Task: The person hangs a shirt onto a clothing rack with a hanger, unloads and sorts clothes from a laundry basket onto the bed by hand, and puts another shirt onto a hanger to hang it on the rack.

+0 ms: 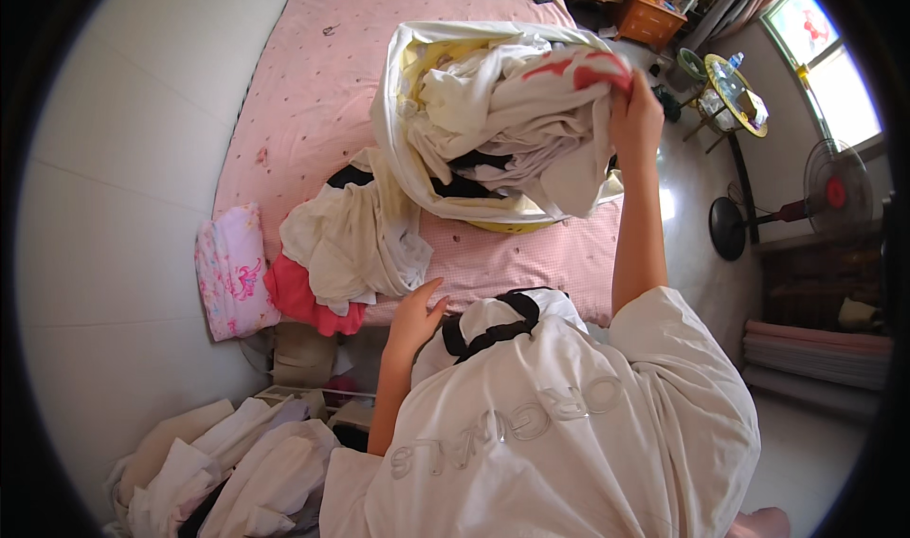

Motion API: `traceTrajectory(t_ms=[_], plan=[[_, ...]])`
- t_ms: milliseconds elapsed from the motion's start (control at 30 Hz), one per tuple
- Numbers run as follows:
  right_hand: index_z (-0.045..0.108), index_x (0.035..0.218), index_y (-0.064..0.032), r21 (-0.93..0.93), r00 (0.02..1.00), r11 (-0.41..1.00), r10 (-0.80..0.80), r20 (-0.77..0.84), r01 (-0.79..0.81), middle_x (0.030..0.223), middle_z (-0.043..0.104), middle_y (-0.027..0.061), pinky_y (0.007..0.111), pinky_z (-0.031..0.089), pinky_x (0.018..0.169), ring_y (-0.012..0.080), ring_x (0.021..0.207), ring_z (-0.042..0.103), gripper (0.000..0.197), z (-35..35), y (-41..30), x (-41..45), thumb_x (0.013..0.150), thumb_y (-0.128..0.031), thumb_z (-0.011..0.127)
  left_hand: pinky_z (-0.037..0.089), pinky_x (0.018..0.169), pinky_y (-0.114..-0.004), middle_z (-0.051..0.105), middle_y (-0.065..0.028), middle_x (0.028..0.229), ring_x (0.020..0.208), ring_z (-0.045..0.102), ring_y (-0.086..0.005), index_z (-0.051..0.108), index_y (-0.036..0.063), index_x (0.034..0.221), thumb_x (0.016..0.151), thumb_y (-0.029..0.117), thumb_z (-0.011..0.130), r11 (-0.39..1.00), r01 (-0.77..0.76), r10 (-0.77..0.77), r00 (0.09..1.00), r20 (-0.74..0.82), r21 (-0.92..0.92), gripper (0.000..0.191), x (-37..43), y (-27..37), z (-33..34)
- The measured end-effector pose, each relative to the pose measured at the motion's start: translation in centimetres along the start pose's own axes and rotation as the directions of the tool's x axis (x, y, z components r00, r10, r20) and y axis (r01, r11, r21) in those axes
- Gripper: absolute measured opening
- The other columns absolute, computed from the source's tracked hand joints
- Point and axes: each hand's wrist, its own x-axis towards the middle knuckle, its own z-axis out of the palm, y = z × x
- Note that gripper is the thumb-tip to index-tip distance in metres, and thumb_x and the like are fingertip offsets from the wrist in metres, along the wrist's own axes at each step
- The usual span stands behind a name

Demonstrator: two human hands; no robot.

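Observation:
On the bed stands a fabric laundry basket (387, 136) with a white rim and a yellow lining, full of crumpled white and dark clothes. My right hand (638, 115) grips a white garment with a red print (569, 86) at the basket's right side; part of the cloth still lies over the other clothes. My left hand (416, 319) is empty, fingers apart, just below a heap of off-white clothes (348, 236). A coral-red cloth (302, 293) sticks out from under that heap.
The bed (298, 97) has a pink checked sheet. A folded pink floral textile (238, 275) lies at its left edge. More clothes (263, 474) are piled at lower left. To the right stand a fan (832, 193), a small round table (736, 93) and a wooden cabinet (647, 19).

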Motion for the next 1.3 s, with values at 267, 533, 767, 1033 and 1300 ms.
traceTrajectory(t_ms=[267, 533, 767, 1033, 1300], plan=[[0.056, 0.098, -0.0053, 0.161, 0.921, 0.932, -0.275, -0.274, 0.326, 0.072, 0.058, 0.0170, 0.032, 0.044, 0.058, 0.0309, 0.064, 0.057, 0.023, -0.4, -7.1, 7.3, 0.076, -0.010, 0.051, 0.032, 0.095, -0.038, 0.037, -0.0233, 0.128, 0.117, 0.038, -0.0355, 0.028, -0.0014, 0.129, 0.075, 0.016, 0.063, 0.977, -0.135, 0.207, 0.788, -0.580, 0.166, 0.066, 1.4, 2.9, -2.1], [0.057, 0.093, -0.0097, 0.538, 0.732, 0.547, -0.646, -0.216, 0.641, 0.081, 0.060, 0.0094, 0.034, 0.048, 0.063, 0.0260, 0.075, 0.059, 0.036, 1.2, -18.8, 1.9, 0.057, -0.008, 0.062, 0.033, 0.094, -0.038, 0.030, -0.0195, 0.132, 0.117, 0.038, -0.0308, 0.016, 0.0006, 0.132, 0.067, 0.035, 0.073, 0.740, -0.630, 0.514, 0.306, -0.801, 0.235, 0.093, 6.9, 11.4, -8.6], [0.040, 0.121, 0.0001, 0.791, 0.668, 0.511, -0.721, 0.183, 0.335, 0.120, 0.044, 0.0186, 0.041, 0.034, 0.094, 0.0349, 0.113, 0.041, 0.062, 7.2, -16.6, -10.3, 0.066, -0.017, 0.065, 0.039, 0.091, -0.037, 0.043, -0.0106, 0.121, 0.110, 0.044, -0.0230, 0.034, 0.0018, 0.122, 0.085, 0.034, 0.052, 0.313, -0.490, -0.342, 0.742, -0.577, -0.814, 0.053, 5.9, 7.1, -5.7], [0.017, 0.133, -0.0040, 0.278, 0.656, 0.925, -0.380, 0.652, 0.259, 0.137, 0.020, 0.0168, 0.054, 0.019, 0.099, 0.0329, 0.128, 0.017, 0.099, 6.4, -8.6, -15.6, 0.057, -0.031, 0.074, 0.037, 0.093, -0.040, 0.044, -0.0128, 0.121, 0.109, 0.045, -0.0245, 0.041, 0.0004, 0.119, 0.084, 0.013, 0.050, 0.509, -0.693, -0.340, 0.383, -0.859, -0.511, 0.038, 1.5, 6.4, -11.3], [0.019, 0.134, -0.0084, -0.016, 0.724, 0.986, -0.112, 0.681, 0.168, 0.138, 0.017, 0.0185, 0.052, 0.022, 0.098, 0.0353, 0.127, 0.018, 0.099, 7.5, -1.7, -16.4, 0.054, -0.026, 0.075, 0.044, 0.083, -0.033, 0.052, -0.0137, 0.110, 0.095, 0.054, -0.0227, 0.047, -0.0027, 0.112, 0.083, 0.016, 0.055, 0.781, -0.610, -0.200, -0.040, -0.979, -0.135, 0.036, -1.7, 6.6, -22.4]])
